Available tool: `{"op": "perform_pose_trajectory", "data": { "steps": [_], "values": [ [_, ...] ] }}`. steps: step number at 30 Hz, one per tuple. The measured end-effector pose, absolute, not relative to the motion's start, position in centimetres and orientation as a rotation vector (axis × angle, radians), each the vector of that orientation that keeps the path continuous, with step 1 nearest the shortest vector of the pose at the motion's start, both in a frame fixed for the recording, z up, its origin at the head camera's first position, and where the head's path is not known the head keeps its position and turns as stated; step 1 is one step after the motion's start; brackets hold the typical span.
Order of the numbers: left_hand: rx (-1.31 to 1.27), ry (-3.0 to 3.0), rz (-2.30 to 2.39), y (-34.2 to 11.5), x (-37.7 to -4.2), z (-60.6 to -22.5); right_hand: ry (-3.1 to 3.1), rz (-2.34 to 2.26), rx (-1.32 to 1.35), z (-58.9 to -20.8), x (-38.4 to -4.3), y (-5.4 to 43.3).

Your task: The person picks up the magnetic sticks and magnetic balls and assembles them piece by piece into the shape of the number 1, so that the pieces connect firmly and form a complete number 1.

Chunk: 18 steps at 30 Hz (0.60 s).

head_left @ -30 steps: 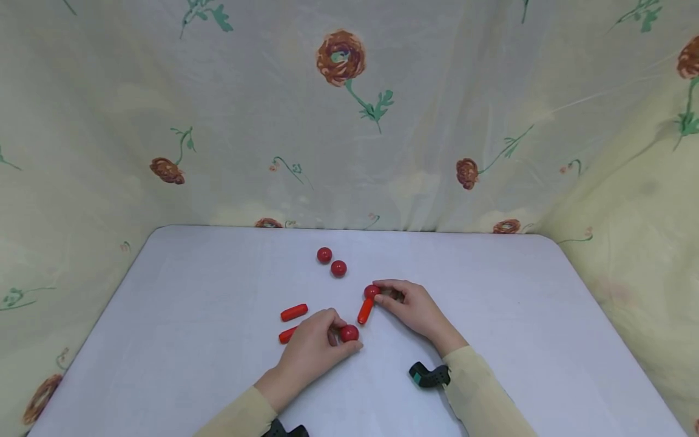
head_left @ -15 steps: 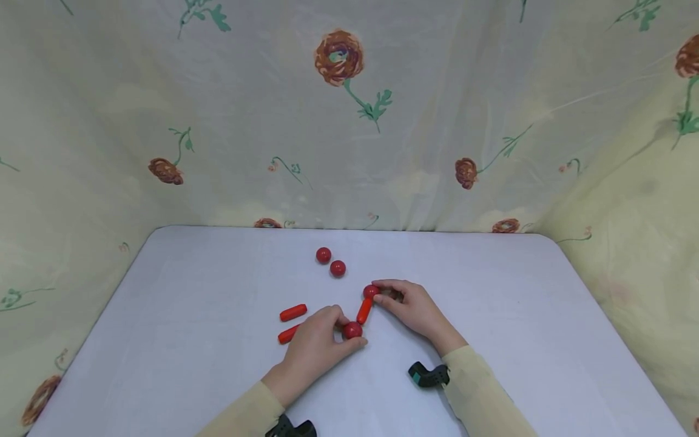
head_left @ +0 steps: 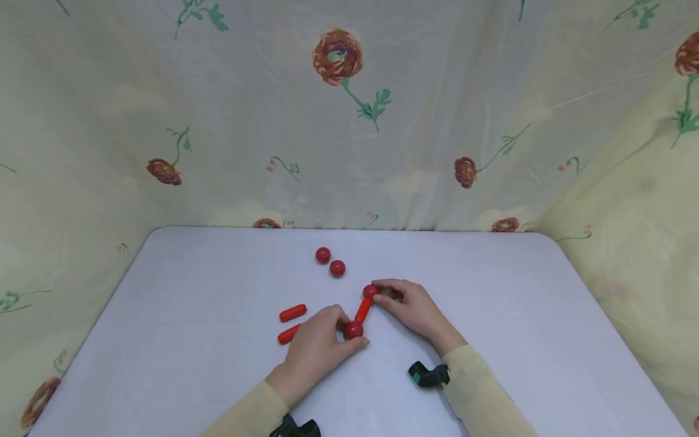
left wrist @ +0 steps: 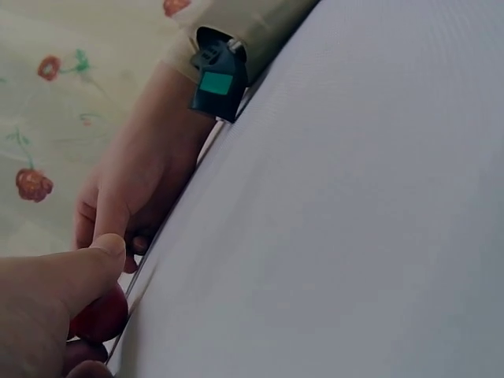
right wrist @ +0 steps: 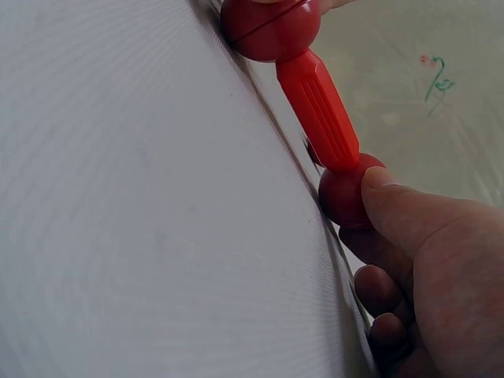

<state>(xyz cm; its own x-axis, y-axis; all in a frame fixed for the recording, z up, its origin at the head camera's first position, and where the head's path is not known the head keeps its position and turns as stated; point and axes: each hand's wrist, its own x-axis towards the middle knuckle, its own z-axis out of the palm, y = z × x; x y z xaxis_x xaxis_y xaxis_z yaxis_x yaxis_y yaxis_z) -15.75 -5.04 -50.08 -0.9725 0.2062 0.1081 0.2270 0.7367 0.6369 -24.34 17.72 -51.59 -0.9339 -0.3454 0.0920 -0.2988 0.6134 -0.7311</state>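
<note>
My left hand [head_left: 322, 343] pinches a dark red ball [head_left: 354, 329] between thumb and fingers, low over the table. My right hand [head_left: 406, 305] pinches a second red ball [right wrist: 346, 191] farther back. Between the two balls runs a bright orange-red ribbed rod [right wrist: 319, 110], meeting a ball at each end. In the left wrist view the left thumb covers much of its ball [left wrist: 101, 315], and the rod is hidden there. Left of the left hand lie two loose rods, one bare [head_left: 292, 312] and one [head_left: 288, 334] partly covered by that hand.
Two more red balls, one [head_left: 323, 255] slightly behind the other [head_left: 337, 268], sit toward the back of the white table [head_left: 218, 273]. A flowered curtain [head_left: 246, 109] hangs behind and beside the table. Each wrist wears a black camera mount [head_left: 429, 374].
My left hand has shifted slightly right and away from me, bringing its ball up against the near end of the rod. My right hand has stayed almost still.
</note>
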Motion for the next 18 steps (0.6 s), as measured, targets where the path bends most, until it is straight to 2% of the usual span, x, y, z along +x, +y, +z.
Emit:
{"op": "perform_pose_trajectory", "data": {
  "steps": [18],
  "values": [
    [-0.489,-2.846,-1.089,-6.2,-15.5,-50.6,2.767,-1.242,-0.544,-51.4,-24.2,17.7]
  ]
}}
